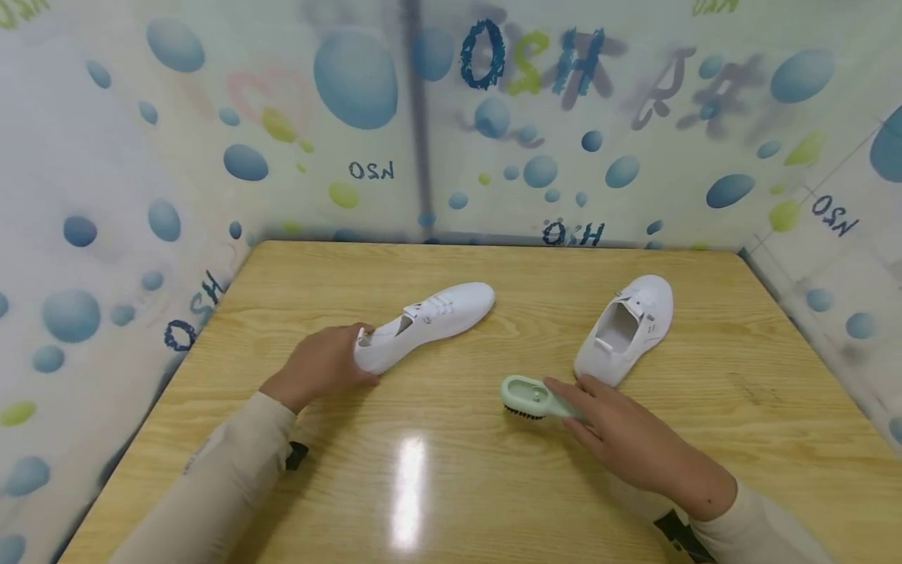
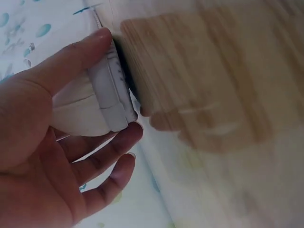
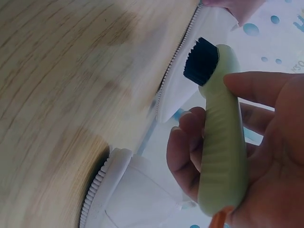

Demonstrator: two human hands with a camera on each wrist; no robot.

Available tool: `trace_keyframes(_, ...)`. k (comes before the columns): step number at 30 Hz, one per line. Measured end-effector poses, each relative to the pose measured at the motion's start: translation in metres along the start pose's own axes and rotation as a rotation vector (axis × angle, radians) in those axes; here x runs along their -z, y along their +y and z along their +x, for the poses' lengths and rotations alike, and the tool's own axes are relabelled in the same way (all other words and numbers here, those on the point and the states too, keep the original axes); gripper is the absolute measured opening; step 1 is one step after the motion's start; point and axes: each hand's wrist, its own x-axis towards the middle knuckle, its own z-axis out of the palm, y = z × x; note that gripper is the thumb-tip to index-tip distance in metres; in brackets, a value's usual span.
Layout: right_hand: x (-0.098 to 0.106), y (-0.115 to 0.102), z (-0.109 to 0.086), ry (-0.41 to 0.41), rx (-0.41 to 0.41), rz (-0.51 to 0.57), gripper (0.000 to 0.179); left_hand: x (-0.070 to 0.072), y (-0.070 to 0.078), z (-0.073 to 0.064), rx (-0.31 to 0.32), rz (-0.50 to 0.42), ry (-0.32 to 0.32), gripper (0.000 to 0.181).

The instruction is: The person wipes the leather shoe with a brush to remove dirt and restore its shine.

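In the head view my left hand (image 1: 326,365) grips the heel of a white lace-up shoe (image 1: 451,310) whose toe points to the far right. The left wrist view shows the thumb on one side of the heel and fingers (image 2: 107,156) around the other. My right hand (image 1: 630,439) holds a pale green shoe brush (image 1: 528,394) by its handle, black bristles facing down at the table. Seen from the right wrist, the thumb lies along the brush (image 3: 223,142) and curled fingertips wrap its other side. A second white shoe (image 1: 627,325) stands just beyond this hand.
Both shoes rest on a wooden table (image 1: 451,486) with a bright light reflection near its front. Walls covered in blue and green dots (image 1: 355,78) rise along its back and both sides.
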Motion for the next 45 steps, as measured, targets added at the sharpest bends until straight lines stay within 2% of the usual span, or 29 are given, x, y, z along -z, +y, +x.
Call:
trace_keyframes(5,0.001,-0.003,-0.002,0.009,-0.019,-0.004,0.052,0.001,-0.005,-0.003,-0.041,0.033,0.009,0.071)
trace_keyframes(8,0.002,-0.006,-0.003,0.005,-0.031,-0.003,0.052,0.002,-0.007,-0.004,-0.082,-0.016,-0.019,0.068)
trace_keyframes(14,0.005,-0.012,-0.005,-0.022,-0.029,0.018,0.051,0.002,-0.004,-0.005,-0.17,-0.282,-0.236,0.063)
trace_keyframes(17,0.005,-0.016,-0.007,-0.002,-0.002,0.015,0.051,0.002,0.002,-0.004,-0.229,-0.352,-0.31,0.057)
trace_keyframes(21,0.002,-0.022,-0.009,0.06,0.082,0.019,0.054,0.002,0.013,-0.003,-0.247,-0.345,-0.315,0.061)
trace_keyframes(24,0.001,-0.028,-0.008,0.106,0.148,0.016,0.057,0.001,0.015,-0.004,-0.245,-0.34,-0.327,0.066)
trace_keyframes(28,0.003,-0.038,-0.004,0.11,0.167,-0.009,0.059,-0.001,0.015,-0.006,-0.288,-0.379,-0.389,0.058)
trace_keyframes(31,0.001,-0.044,0.0,0.133,0.185,-0.04,0.061,-0.003,0.016,-0.007,-0.309,-0.46,-0.425,0.063)
trace_keyframes(35,-0.005,-0.048,0.01,0.258,0.279,-0.095,0.061,-0.005,0.017,-0.008,-0.284,-0.617,-0.443,0.089)
trace_keyframes(37,-0.008,-0.049,0.015,0.313,0.319,-0.115,0.06,-0.005,0.018,-0.009,-0.267,-0.665,-0.442,0.096)
trace_keyframes(40,-0.01,-0.052,0.021,0.341,0.326,-0.147,0.059,-0.002,0.019,-0.011,-0.265,-0.673,-0.437,0.084)
trace_keyframes(43,-0.012,-0.056,0.028,0.333,0.295,-0.181,0.058,-0.002,0.02,-0.011,-0.282,-0.607,-0.422,0.069)
trace_keyframes(45,-0.012,-0.06,0.032,0.315,0.265,-0.2,0.056,-0.003,0.02,-0.009,-0.288,-0.576,-0.419,0.066)
